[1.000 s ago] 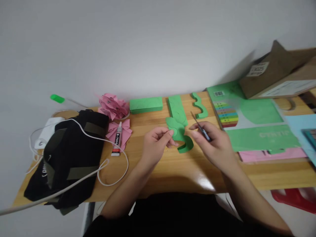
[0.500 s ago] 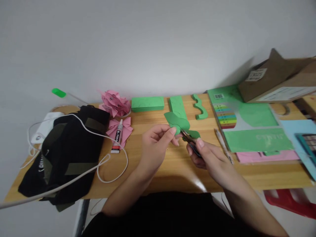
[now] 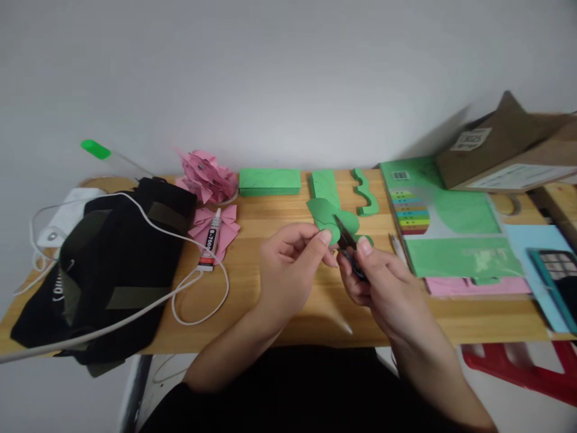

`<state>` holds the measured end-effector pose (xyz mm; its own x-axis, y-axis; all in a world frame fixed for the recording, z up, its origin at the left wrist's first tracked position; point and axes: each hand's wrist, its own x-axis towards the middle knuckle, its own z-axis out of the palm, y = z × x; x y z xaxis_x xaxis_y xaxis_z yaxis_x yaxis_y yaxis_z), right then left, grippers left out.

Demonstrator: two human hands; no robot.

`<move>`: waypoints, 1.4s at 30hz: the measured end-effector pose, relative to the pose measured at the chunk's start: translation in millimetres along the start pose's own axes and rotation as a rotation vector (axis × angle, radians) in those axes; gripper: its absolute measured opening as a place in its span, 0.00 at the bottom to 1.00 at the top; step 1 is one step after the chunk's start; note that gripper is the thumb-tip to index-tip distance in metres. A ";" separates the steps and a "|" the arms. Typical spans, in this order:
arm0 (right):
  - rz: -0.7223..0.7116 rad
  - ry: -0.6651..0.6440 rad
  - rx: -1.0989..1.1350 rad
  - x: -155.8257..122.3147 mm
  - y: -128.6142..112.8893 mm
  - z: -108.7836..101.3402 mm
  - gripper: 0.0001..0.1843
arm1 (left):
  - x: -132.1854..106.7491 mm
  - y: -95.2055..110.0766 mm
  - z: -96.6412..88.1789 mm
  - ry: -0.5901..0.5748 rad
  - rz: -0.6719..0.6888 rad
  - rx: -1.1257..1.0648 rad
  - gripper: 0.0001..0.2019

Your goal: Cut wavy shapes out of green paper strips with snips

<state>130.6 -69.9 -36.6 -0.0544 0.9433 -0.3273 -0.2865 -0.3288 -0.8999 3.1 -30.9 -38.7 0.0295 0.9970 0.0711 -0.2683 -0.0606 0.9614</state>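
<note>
Between the thumb and fingers of my left hand [image 3: 295, 261] is a green paper cutout [image 3: 322, 215] with curved edges. My right hand [image 3: 381, 273] is closed round a pair of scissors [image 3: 347, 240], whose dark blades point up and left against the cutout. Part of the handles is hidden by my fingers. Behind the cutout lie a folded green paper stack [image 3: 324, 185], a long green paper stack [image 3: 269, 181] and a wavy green paper strip [image 3: 366, 195].
To the left are a black bag [image 3: 121, 270], a white cable [image 3: 225, 282], a glue tube [image 3: 210, 243] and crumpled pink paper [image 3: 207, 175]. At right lie a green paper pack [image 3: 464, 255], a pen [image 3: 398, 248] and a cardboard box [image 3: 505, 150].
The scissor blades have swung more upright and now show longer across the green cutout. The cutout sits slightly further right, and the whole view has shifted a little.
</note>
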 end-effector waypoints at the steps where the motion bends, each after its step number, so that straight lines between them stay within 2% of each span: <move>1: -0.005 -0.002 -0.002 0.1 0.1 0.1 0.29 | -0.4 0.1 0.2 0.004 0.003 -0.007 0.10; 28: -0.066 0.012 -0.127 4.2 -1.6 0.9 0.30 | -0.6 3.4 -1.1 0.024 -0.003 -0.003 0.11; 42: -0.051 0.009 -0.062 4.3 0.2 9.4 0.29 | -1.7 2.1 -0.6 0.049 -0.009 -0.042 0.10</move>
<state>121.3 -65.5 -35.5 -0.0326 0.9586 -0.2827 -0.2294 -0.2825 -0.9314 1.9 -32.7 -37.0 -0.0146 0.9987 0.0485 -0.3085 -0.0506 0.9499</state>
